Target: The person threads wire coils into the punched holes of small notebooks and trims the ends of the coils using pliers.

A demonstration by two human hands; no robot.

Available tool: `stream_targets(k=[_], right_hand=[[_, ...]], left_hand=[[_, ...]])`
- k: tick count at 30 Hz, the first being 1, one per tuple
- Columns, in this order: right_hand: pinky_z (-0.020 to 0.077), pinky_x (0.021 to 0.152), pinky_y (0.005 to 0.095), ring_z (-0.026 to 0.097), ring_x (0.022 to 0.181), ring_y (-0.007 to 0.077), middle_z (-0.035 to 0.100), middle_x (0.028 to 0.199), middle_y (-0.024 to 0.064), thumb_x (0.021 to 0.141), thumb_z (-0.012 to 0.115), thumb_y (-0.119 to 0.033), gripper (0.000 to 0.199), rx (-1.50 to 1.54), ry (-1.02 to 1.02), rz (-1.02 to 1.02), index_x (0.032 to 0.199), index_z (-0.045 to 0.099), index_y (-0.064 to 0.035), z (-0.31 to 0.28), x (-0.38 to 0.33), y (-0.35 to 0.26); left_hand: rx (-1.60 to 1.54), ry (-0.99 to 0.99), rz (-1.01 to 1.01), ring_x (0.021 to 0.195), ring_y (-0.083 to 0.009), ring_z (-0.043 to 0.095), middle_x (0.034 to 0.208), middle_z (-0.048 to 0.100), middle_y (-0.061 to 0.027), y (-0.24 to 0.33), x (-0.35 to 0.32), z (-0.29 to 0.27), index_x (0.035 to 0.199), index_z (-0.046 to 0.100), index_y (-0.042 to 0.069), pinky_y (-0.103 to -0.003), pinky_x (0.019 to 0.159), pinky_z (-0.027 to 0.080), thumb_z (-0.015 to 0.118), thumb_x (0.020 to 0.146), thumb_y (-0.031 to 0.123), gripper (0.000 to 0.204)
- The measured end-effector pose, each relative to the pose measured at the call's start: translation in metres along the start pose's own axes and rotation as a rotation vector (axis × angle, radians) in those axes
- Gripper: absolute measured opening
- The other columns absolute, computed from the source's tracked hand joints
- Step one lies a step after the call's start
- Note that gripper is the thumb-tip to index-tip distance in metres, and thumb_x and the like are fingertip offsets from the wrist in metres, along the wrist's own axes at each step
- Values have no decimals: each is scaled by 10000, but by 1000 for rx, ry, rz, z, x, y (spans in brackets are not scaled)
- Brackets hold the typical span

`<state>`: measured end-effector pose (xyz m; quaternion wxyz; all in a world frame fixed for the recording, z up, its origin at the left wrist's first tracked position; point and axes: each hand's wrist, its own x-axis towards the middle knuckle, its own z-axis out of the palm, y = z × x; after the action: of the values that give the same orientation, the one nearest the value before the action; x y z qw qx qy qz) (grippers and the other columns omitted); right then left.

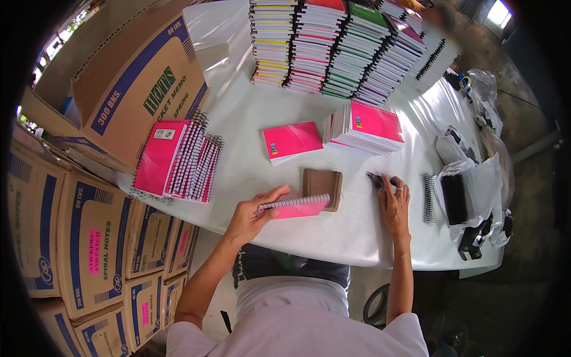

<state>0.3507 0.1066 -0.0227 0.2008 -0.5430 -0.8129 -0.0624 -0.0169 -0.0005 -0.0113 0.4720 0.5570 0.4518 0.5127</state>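
My left hand (247,217) grips a pink spiral notebook (300,207) by its left end, its coiled edge turned up. Partly behind that notebook lies a small brown block (324,184) on the table. My right hand (395,205) rests on the tabletop further right, fingers closed around a small dark tool that looks like pliers (376,179); its exact kind is hard to make out. Beyond the block sit a few pink-covered books (291,140) without a visible coil, and beside them a taller pile of the same pink books (372,125).
Coiled pink notebooks (160,157) stand stacked at the left, against an open carton (143,89). Tall stacks of notebooks (321,47) line the far side. Loose black coils (428,199) and a plastic-wrapped coil bundle (457,199) lie at right. Closed cartons (95,238) fill the lower left.
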Motion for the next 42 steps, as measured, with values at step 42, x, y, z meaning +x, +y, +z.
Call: stream_targets(k=[42], right_hand=[[506, 851, 409, 604, 1050, 337, 640, 1150, 137, 921, 637, -80, 284, 59, -88, -7, 1202, 674, -89, -34, 7, -23]], left_hand=[[1236, 293, 103, 1417, -364, 377, 1481, 501, -42, 139, -29, -127, 1451, 498, 193, -532, 1157, 298, 776, 698, 151, 804]])
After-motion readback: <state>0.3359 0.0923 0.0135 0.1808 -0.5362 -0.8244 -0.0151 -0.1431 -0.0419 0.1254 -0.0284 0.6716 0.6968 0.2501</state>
